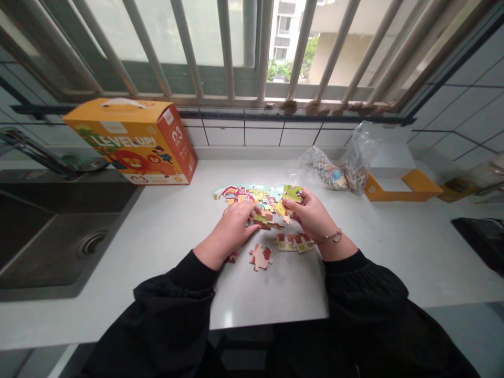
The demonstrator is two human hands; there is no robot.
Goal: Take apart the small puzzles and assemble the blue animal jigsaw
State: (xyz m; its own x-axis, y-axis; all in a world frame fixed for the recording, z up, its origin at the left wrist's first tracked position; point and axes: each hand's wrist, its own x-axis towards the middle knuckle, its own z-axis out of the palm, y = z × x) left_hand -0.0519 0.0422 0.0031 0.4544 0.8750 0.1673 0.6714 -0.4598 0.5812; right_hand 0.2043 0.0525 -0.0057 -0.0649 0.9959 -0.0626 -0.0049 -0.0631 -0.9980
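My right hand point(315, 214) pinches a green puzzle piece point(292, 192) between thumb and fingers, raised above the counter. Close by, my left hand point(236, 224) has its thumb and fingers closed at the edge of a green and brown puzzle piece point(263, 221). Behind both hands lies a partly joined farm-picture puzzle point(238, 193), with a red barn on it; my left hand hides some of it. Nearer me, a loose tan and brown piece point(260, 257) lies flat. Joined pieces point(293, 242) rest below my right hand, and a red piece point(232, 256) peeks out by my left wrist.
An orange puzzle box point(134, 142) stands at the back left beside the dark sink point(59, 236). At the back right are a clear plastic bag point(338, 170) of pieces and an open orange box point(401, 186). A black object point(482, 241) sits at the right edge.
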